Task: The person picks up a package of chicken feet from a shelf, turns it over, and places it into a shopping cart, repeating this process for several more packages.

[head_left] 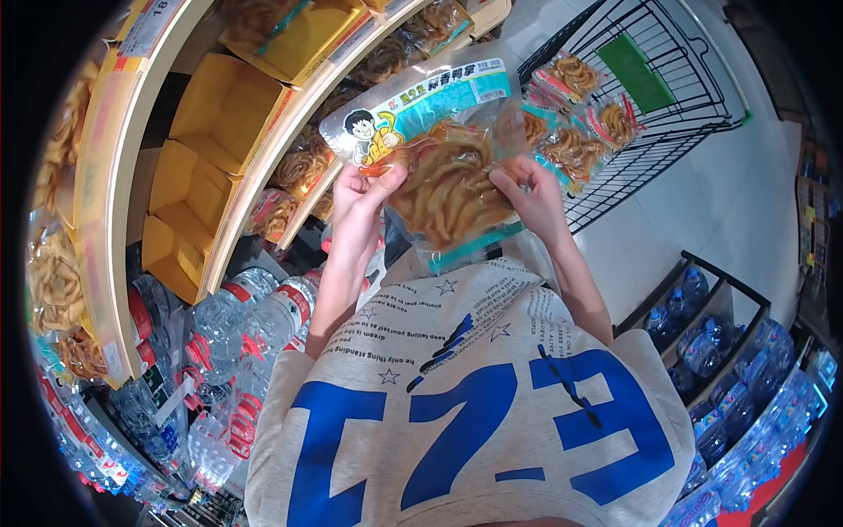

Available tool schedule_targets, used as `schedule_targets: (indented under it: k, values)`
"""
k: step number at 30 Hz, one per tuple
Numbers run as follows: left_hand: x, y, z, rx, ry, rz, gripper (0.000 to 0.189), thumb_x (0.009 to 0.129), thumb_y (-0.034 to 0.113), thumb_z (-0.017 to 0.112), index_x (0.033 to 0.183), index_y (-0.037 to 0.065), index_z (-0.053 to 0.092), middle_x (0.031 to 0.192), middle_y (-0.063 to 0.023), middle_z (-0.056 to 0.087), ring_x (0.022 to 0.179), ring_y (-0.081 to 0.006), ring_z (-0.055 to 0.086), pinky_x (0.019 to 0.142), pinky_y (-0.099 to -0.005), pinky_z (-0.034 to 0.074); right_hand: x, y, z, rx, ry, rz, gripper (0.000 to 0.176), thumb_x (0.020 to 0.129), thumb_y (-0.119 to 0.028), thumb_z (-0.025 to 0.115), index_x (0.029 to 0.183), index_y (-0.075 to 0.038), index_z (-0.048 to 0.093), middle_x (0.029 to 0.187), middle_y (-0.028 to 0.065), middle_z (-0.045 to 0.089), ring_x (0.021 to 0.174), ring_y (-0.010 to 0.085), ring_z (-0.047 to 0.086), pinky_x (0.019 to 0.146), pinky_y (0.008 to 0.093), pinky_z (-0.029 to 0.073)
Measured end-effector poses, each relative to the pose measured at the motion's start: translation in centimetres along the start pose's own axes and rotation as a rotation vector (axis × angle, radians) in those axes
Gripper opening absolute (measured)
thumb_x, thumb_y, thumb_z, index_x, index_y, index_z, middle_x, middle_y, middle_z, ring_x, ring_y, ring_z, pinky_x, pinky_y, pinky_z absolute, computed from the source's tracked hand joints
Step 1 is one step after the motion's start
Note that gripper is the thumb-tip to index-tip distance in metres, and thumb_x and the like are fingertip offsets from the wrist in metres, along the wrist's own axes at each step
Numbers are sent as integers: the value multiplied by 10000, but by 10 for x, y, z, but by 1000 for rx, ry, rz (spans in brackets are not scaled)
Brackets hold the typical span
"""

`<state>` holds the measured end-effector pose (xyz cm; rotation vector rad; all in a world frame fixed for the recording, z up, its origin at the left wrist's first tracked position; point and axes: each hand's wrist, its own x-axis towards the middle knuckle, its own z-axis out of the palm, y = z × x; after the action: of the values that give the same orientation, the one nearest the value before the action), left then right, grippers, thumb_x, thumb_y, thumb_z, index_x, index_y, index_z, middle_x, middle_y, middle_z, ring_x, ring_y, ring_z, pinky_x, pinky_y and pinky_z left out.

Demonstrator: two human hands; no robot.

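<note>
A clear plastic food pack (452, 189) of brown, strip-like pieces is held up before my chest. Its top carries a cartoon figure, Chinese print and a turquoise label. My left hand (369, 193) pinches its left edge, thumb on the front. On the opposite edge my right hand (529, 195) grips it the same way. The fingers behind the pack are partly hidden.
Shelves on the left hold similar packs (303, 162) and yellow boxes (206, 114). Large water bottles (233, 303) stand below. A black wire shopping cart (676, 70) with several packs (571, 149) is beyond my right hand. Bottled water (702, 347) sits on a rack at right.
</note>
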<state>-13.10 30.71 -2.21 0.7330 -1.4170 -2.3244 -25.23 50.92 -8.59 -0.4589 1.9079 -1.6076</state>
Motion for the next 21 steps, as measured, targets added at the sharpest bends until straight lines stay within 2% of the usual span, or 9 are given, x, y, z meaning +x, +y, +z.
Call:
schedule_targets:
  k: [4, 5, 8, 9, 12, 15, 18, 19, 21]
  values:
    - [-10, 8, 17, 297, -61, 16, 298, 794, 68, 694, 1074, 46, 594, 990, -27, 631, 869, -103, 605, 798, -249, 484, 3, -5, 6, -49, 66, -46, 165, 820, -135, 674, 914, -12, 617, 777, 47, 656, 706, 68, 571, 641, 229, 451]
    - [-12, 7, 24, 331, -25, 12, 271, 752, 100, 740, 988, 36, 626, 882, -17, 628, 751, -98, 586, 690, -244, 479, 4, -2, 7, -72, 77, -60, 169, 820, -136, 673, 924, -14, 622, 781, 54, 659, 704, 74, 577, 642, 234, 456]
    - [-13, -9, 11, 783, -109, 192, 269, 688, 97, 778, 877, -2, 613, 755, -13, 569, 652, -94, 516, 595, -241, 420, 5, 7, 9, -76, 124, -30, 161, 818, -137, 673, 914, -18, 624, 773, 57, 656, 680, 85, 580, 629, 244, 462]
    - [-13, -10, 18, 704, -137, 241, 266, 652, 89, 786, 778, -14, 576, 682, -22, 491, 595, -97, 446, 535, -250, 354, 5, 10, 9, -101, 141, -36, 160, 816, -138, 673, 912, -18, 625, 770, 58, 656, 676, 89, 584, 626, 244, 462]
    - [-11, 2, 36, 736, -215, 327, 247, 658, 80, 776, 756, 2, 563, 686, -20, 481, 608, -88, 447, 544, -239, 352, 5, 15, 10, -172, 190, -53, 158, 813, -140, 673, 905, -21, 628, 762, 64, 656, 665, 102, 597, 618, 244, 463]
    - [-11, -2, 29, 763, -203, 297, 251, 702, 79, 755, 858, 9, 571, 796, -32, 559, 690, -98, 523, 607, -239, 420, 2, 7, 13, -183, 284, -92, 166, 803, -141, 679, 896, -15, 625, 729, 84, 654, 619, 122, 596, 596, 255, 463]
    - [-9, 1, 37, 226, -45, 1, 295, 750, 60, 722, 974, 6, 538, 929, -49, 600, 818, -131, 583, 725, -249, 468, 0, -4, 14, -143, 333, -54, 179, 795, -146, 683, 889, -7, 622, 699, 102, 650, 580, 130, 590, 576, 265, 459]
    - [-5, 2, 31, 228, -99, -11, 346, 821, 68, 651, 1111, 2, 475, 1086, -83, 570, 999, -168, 559, 872, -275, 441, 1, -5, 14, -169, 348, -40, 177, 796, -147, 680, 885, -5, 620, 691, 99, 649, 576, 126, 588, 571, 264, 457]
    - [-4, 4, 33, 162, -73, -33, 361, 842, 73, 611, 1159, 6, 453, 1148, -94, 534, 1074, -169, 509, 929, -290, 395, 3, -3, 14, -218, 380, -18, 175, 799, -148, 675, 875, -2, 616, 675, 94, 645, 567, 117, 583, 561, 263, 453]
